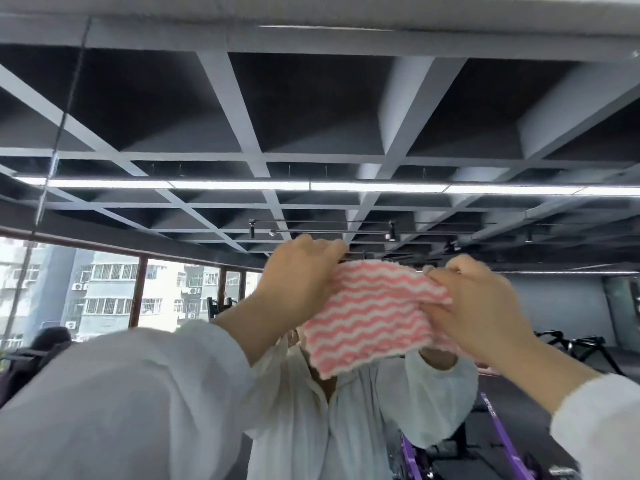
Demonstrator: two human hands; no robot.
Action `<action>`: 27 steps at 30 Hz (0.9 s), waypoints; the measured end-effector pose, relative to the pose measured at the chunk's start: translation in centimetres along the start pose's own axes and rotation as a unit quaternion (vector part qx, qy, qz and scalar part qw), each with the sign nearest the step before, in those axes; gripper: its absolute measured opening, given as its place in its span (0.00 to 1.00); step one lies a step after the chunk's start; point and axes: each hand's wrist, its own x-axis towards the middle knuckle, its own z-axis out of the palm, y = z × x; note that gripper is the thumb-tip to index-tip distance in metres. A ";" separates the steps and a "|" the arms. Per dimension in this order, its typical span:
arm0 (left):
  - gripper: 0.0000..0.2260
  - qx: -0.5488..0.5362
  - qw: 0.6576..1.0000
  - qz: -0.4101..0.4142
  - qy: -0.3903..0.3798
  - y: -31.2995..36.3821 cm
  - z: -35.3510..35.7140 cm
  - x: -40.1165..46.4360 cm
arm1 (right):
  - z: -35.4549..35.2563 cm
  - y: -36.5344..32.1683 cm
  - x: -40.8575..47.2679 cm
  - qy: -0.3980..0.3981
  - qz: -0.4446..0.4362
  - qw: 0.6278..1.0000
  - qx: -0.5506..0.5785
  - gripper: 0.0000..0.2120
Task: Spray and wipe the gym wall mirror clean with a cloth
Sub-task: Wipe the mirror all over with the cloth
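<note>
The wall mirror (pixel 346 116) fills the view ahead and reflects the coffered ceiling, light strips and my own white-clad body. A pink-and-white wavy-striped cloth (pixel 370 315) hangs in front of the glass at head height, held up by both hands. My left hand (pixel 298 275) pinches its upper left corner. My right hand (pixel 481 306) grips its upper right edge. Whether the cloth touches the glass I cannot tell. No spray bottle is in view.
A vertical mirror seam (pixel 59 133) runs down the left side. Reflected windows (pixel 114 296) show buildings at lower left. Purple gym equipment (pixel 502 441) and a black machine (pixel 581 351) appear in the reflection at lower right. A dark bag-like shape (pixel 31 358) sits at far left.
</note>
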 end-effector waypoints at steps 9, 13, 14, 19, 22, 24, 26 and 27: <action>0.05 0.086 0.939 0.140 0.301 -5.1 -8.8 6.3 | -6.4 -0.9 10.5 0.461 -0.089 0.883 -0.012 0.11; 0.12 0.088 0.975 0.197 0.045 -5.7 -4.8 4.3 | -3.2 -2.5 9.1 0.165 -0.093 0.978 -0.089 0.09; 0.12 0.097 0.978 0.183 -0.008 -5.8 -3.3 3.4 | -1.9 -2.8 8.0 0.106 -0.088 0.987 -0.082 0.13; 0.21 0.046 0.993 0.081 0.071 -4.0 -1.2 2.4 | 0.4 -2.8 5.4 0.084 -0.077 0.993 0.007 0.36; 0.12 0.073 0.987 0.099 0.103 -2.7 -0.2 4.3 | -0.7 -3.3 5.9 0.103 -0.056 0.993 0.032 0.19; 0.17 0.046 0.980 0.170 0.092 -2.3 1.0 5.0 | -0.2 -3.3 6.3 0.099 -0.062 0.993 0.017 0.15; 0.22 0.037 0.973 0.212 0.085 -2.6 2.4 5.2 | 1.0 -2.9 6.4 0.077 -0.057 0.995 0.003 0.24; 0.23 0.045 0.973 0.208 0.085 -2.7 2.9 5.1 | 1.8 -2.8 6.4 0.075 -0.053 0.996 -0.008 0.27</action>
